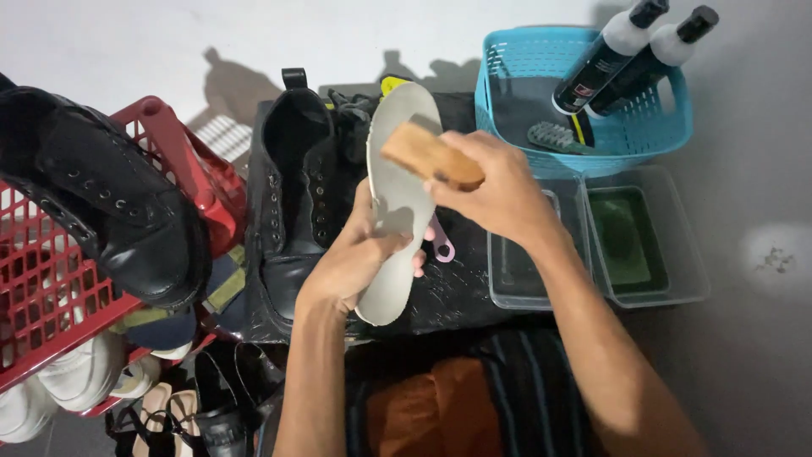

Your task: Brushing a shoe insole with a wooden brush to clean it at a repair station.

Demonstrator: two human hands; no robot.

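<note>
My left hand (355,258) grips a pale grey shoe insole (399,182) around its middle and holds it upright over a black mat. A wooden-backed brush (430,155) rests against the upper part of the insole, held by my right hand (497,190). A black lace-up boot (294,195) stands on the mat just left of the insole.
A red basket (51,288) at the left carries another black boot (110,199), with more shoes beneath it. At the back right, a blue basket (668,127) holds two bottles (626,51) and a brush. Two clear tubs (647,245) sit beside my right arm.
</note>
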